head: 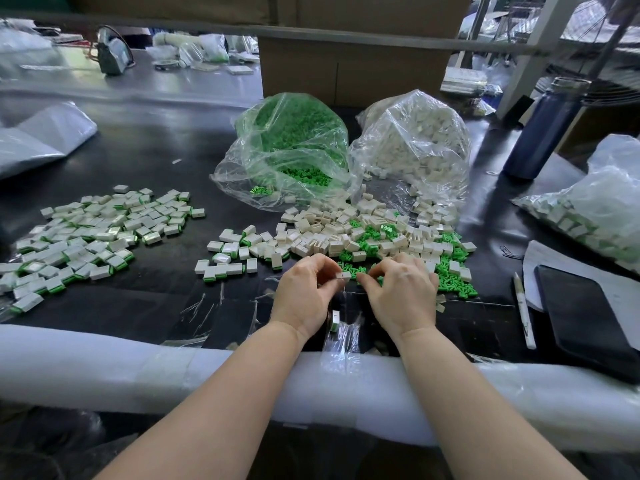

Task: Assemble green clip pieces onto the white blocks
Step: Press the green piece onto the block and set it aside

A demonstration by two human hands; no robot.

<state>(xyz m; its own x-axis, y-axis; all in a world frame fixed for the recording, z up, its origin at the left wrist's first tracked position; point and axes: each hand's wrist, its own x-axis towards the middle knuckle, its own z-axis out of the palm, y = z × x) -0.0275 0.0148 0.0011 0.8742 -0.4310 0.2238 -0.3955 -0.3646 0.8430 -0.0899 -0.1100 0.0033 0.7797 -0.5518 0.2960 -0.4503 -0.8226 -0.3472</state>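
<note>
My left hand (306, 292) pinches a small white block (343, 275) between thumb and fingers, just above the black table. My right hand (401, 292) is curled beside it, fingertips down among loose green clips (453, 282); what it holds is hidden. Behind both hands lies a mixed heap of white blocks (346, 230) and green clips. Blocks with green clips fitted (86, 237) are spread at the left. A clear bag of green clips (294, 150) and a clear bag of white blocks (415, 147) stand at the back.
A white padded rail (138, 368) runs along the near table edge. At the right lie a pen (523, 310), a black tablet (585, 313) and another bag of parts (595, 209). A blue bottle (543, 129) and cardboard box (349, 71) stand behind.
</note>
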